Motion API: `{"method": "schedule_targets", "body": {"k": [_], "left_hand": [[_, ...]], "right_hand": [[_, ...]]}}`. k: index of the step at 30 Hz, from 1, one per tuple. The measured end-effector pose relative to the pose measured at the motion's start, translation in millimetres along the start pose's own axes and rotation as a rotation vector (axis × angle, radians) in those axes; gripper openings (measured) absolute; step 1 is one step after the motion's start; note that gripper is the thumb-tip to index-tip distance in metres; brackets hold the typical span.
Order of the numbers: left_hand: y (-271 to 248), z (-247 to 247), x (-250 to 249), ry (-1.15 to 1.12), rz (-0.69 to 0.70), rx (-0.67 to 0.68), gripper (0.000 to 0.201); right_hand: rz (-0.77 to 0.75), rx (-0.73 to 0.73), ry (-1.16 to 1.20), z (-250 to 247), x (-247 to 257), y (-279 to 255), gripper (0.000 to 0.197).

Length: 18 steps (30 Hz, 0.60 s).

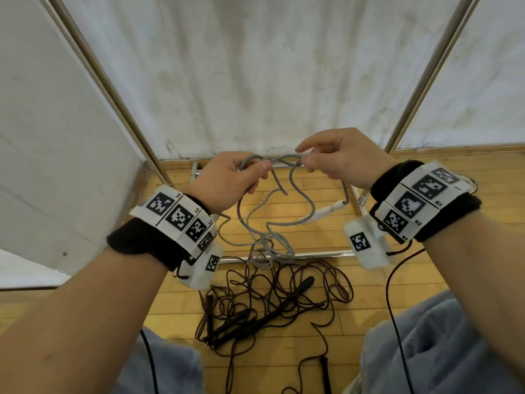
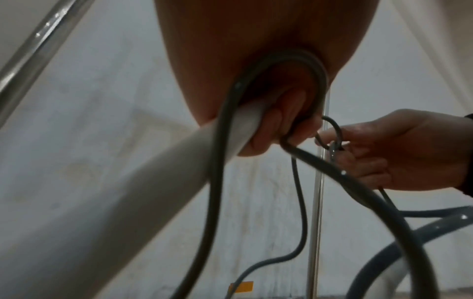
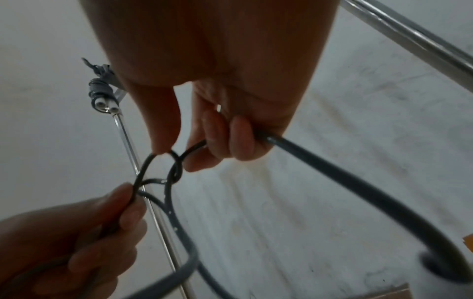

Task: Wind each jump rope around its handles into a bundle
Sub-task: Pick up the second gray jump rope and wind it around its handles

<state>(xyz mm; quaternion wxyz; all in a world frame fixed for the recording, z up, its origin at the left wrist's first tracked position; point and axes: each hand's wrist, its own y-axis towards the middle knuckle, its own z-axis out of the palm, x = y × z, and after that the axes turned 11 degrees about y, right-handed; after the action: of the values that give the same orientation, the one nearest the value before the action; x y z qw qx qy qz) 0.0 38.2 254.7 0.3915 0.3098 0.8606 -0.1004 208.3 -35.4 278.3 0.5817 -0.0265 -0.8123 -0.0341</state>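
At chest height above the wooden floor: grey jump rope, raised between both hands, small twisted loop in the span between them, rest hanging in slack curves to a tangle on the floor. One white handle of it clamped in left hand, fingers curled round handle and a loop of cord together, thumb pressing cord on top. Other white handle dangling free below right hand. Right hand pinching cord between thumb and forefinger at the loop, remaining fingers curled round the cord behind it per right wrist view. Below, on floor between the knees: black jump rope, loose heap of coils, black handles lying among them, unwound; how many ropes in that heap, cannot tell. Marker bands on both wrists, black cables trailing from them. Around: white sheet walls, slanted metal poles left and right, metal frame rail flat on the floor. Grey trouser knees at bottom edge of head view.
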Motion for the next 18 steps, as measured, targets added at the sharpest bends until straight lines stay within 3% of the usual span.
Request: {"method": "schedule_targets", "body": {"k": [4,10,18], "left_hand": [[-0.2,-6.4,7.3,0.052,-0.055,0.006,0.031],[-1.5,-4.6,7.4,0.033,-0.127,0.011,0.032],[-1.7,6.0,-4.7,-0.019,-0.106,0.029,0.035]], "right_hand": [[0.063,-0.013,-0.021,-4.7,-2.6,2.3,0.016],[0.036,-0.049,-0.037,2.9,-3.3,1.1,0.018],[-0.012,0.097,-0.218,24.9,2.0,0.8,0.013]]}}
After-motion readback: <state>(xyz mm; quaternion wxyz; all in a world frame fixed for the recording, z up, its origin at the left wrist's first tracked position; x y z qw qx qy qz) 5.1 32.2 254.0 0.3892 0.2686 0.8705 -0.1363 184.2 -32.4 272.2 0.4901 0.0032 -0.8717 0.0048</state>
